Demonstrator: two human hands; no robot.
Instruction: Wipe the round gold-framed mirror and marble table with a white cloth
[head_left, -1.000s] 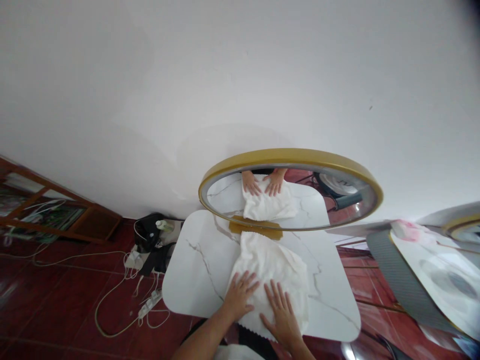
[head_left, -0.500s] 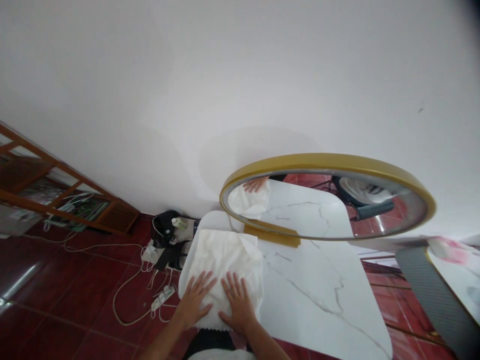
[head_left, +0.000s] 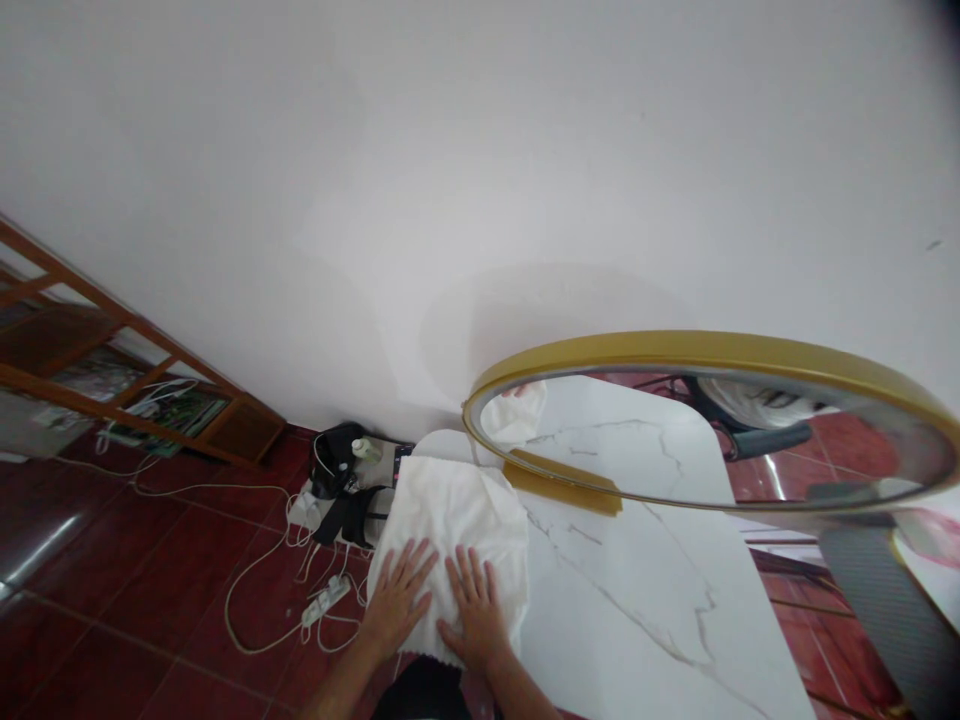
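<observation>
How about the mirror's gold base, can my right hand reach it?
Probably yes: your right hand rests on the white cloth, with only cloth and tabletop between it and the gold base.

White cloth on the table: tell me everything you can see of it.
The white cloth looks like soft fabric, roughly rectangular, with a toothed near edge and slight wrinkles. It lies spread over the left end of the marble-patterned tabletop. The left hand and right hand rest on its nearer half, fingers spread. The mirror reflects part of it.
</observation>
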